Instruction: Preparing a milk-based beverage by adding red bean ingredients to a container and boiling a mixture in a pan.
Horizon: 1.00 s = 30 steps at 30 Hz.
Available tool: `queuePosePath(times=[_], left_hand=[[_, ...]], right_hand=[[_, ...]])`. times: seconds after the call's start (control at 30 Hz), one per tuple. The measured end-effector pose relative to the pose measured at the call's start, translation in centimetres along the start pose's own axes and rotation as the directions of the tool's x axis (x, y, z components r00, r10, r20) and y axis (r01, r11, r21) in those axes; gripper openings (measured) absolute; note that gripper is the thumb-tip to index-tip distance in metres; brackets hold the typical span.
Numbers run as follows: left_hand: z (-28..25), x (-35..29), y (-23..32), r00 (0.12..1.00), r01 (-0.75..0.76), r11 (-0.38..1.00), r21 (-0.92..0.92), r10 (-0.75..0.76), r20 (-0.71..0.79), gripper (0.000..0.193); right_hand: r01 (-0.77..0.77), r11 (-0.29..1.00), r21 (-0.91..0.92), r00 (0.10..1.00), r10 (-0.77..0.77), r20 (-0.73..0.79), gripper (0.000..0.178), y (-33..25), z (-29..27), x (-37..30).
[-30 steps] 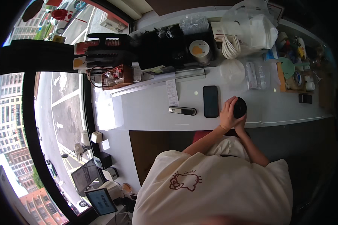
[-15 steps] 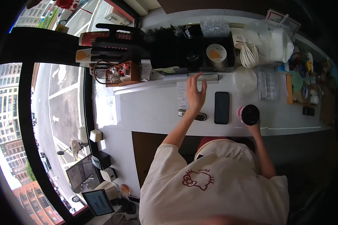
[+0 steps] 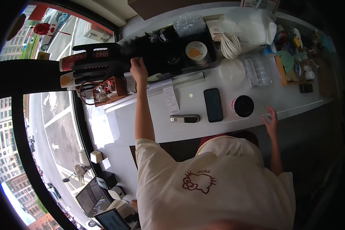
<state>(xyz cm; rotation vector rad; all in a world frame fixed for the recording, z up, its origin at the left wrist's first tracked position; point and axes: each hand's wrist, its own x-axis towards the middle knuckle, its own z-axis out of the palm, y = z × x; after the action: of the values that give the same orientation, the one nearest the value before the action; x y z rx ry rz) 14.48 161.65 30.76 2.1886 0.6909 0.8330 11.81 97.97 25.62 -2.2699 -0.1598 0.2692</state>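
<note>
My left hand [image 3: 139,70] reaches over the counter to the black organizer [image 3: 155,63], its fingers curled together at the near left side. What they hold, if anything, is lost against the dark contents. A cup with a black lid [image 3: 244,106] stands upright on the counter. To its right, apart from it, is my right hand [image 3: 271,120] with the fingers spread and nothing in them. A dark phone [image 3: 213,105] lies left of the cup. Beside the phone are a stapler [image 3: 184,119] and a printed paper slip [image 3: 171,100].
A wicker basket [image 3: 120,89] of small wrapped items sits left of my left hand. Stacked paper cups [image 3: 196,51], a coiled white cable [image 3: 230,46] and plastic bags [image 3: 251,28] line the back. A wooden tray [image 3: 281,71] of small objects stands at the right.
My left hand has moved left and away from me, from above the paper slip to the organizer. My right hand has let go of the cup and drawn off to the right.
</note>
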Motion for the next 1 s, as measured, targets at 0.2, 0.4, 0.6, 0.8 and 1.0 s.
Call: queuePosePath(times=[0.2, 0.4, 0.6, 0.8, 1.0], left_hand=[[0.5, -8.0, 12.8, 0.875, 0.417, 0.681, -0.602, -0.121, 0.470, 0.027], [6.3, -20.8, 23.3, 0.746, 0.181, 0.904, -0.386, 0.129, 0.653, 0.031], [11.0, -24.6, 24.2, 0.673, -0.161, 0.918, -0.361, 0.370, 0.641, 0.011], [11.8, -24.2, 25.5, 0.718, 0.004, 0.953, -0.302, 0.208, 0.665, 0.024], [12.2, -25.5, 23.9, 0.750, -0.201, 0.954, -0.224, 0.297, 0.592, 0.020]], right_hand=[[-0.010, 0.984, 0.178, 0.966, 0.055, -0.252, 0.032, -1.3, -4.3, -0.7], [0.182, 0.948, 0.262, 0.961, -0.114, -0.253, 0.019, -10.2, -2.1, -0.1], [0.519, 0.855, -0.018, 0.845, -0.516, -0.143, 0.020, -15.1, 0.8, -1.1], [0.527, 0.837, -0.147, 0.845, -0.534, -0.014, 0.035, -12.4, 2.8, -1.1], [0.528, 0.812, -0.251, 0.849, -0.507, 0.147, 0.051, -11.1, 3.3, -1.9]])
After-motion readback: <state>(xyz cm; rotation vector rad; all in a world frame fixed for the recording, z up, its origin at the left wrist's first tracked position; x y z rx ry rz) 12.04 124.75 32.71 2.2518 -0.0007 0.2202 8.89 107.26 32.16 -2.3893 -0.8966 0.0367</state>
